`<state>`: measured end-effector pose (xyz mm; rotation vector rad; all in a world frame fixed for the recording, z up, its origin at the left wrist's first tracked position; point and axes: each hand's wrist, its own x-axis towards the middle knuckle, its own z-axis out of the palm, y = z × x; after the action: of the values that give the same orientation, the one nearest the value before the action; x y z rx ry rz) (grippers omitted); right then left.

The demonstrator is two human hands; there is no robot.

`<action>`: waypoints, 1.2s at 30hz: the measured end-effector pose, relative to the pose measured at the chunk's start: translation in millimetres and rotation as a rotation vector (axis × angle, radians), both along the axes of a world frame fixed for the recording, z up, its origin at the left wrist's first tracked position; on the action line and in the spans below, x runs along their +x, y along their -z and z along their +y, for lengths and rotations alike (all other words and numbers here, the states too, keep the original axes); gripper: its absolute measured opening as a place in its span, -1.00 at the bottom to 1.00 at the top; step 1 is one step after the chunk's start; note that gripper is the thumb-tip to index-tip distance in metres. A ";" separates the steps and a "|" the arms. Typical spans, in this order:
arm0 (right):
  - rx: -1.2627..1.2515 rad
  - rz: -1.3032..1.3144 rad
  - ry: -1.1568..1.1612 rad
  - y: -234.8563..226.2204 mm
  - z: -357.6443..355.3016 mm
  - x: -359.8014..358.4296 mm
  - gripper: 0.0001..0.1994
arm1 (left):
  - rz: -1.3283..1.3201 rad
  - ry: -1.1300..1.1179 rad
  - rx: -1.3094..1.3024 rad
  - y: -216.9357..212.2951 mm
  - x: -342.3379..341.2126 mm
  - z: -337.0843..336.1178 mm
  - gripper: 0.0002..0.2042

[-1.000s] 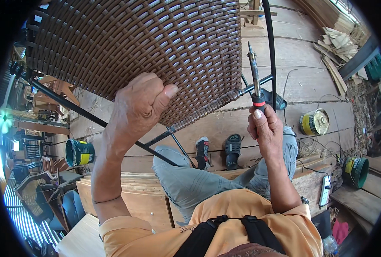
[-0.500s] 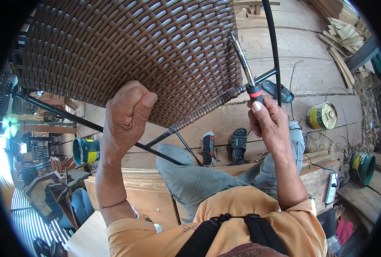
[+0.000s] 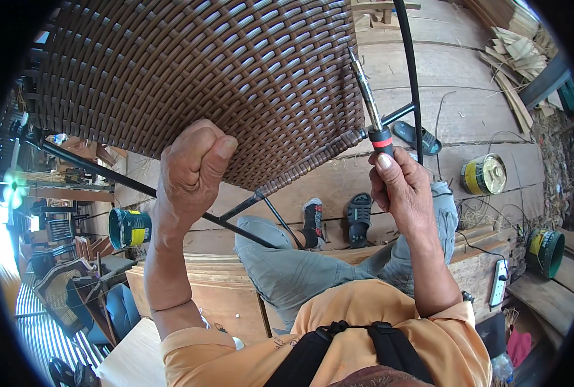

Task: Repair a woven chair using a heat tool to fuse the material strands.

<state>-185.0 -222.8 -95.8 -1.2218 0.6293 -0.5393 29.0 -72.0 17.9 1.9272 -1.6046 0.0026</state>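
A brown woven rattan-style panel (image 3: 235,71) on a black metal chair frame (image 3: 100,169) fills the upper left, tilted in front of me. At the panel's near left edge, my left hand (image 3: 195,161) is closed in a fist, thumb pressed on the fingers; what it grips, if anything, is hidden. My right hand (image 3: 403,184) is wrapped round the black, red-ringed handle of a soldering iron (image 3: 369,97). Its metal barrel points up and away, with the thin tip at the panel's right edge. Below, a strip-wrapped bar (image 3: 312,160) runs between the hands.
On the plank floor (image 3: 454,97) lie a sandal (image 3: 418,137) and wood strips (image 3: 513,77). A yellow-labelled can (image 3: 484,174) stands right, green buckets (image 3: 130,228) on both sides. A white power strip (image 3: 498,284) with a plugged-in cord lies at lower right. My legs are under the frame.
My right hand and the soldering iron have shifted very slightly, with the tip staying at the panel's edge. My left fist stays at the panel's near edge.
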 end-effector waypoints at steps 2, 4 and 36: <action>0.014 0.008 -0.006 -1.9 -1.0 0.0 -0.72 | -0.020 -0.008 0.000 -1.3 -0.9 1.5 -0.76; 0.031 0.018 -0.008 -5.9 -2.0 0.5 -0.71 | -0.003 -0.019 0.009 -1.9 -3.2 0.9 -0.76; 0.382 -0.186 -0.051 -29.5 12.5 1.3 -0.67 | 0.031 0.033 -0.037 3.1 0.2 3.3 -0.75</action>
<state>-183.6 -210.3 -66.4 -0.8150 0.5130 -0.4581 29.3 -68.7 14.8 1.8632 -1.6051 -0.0108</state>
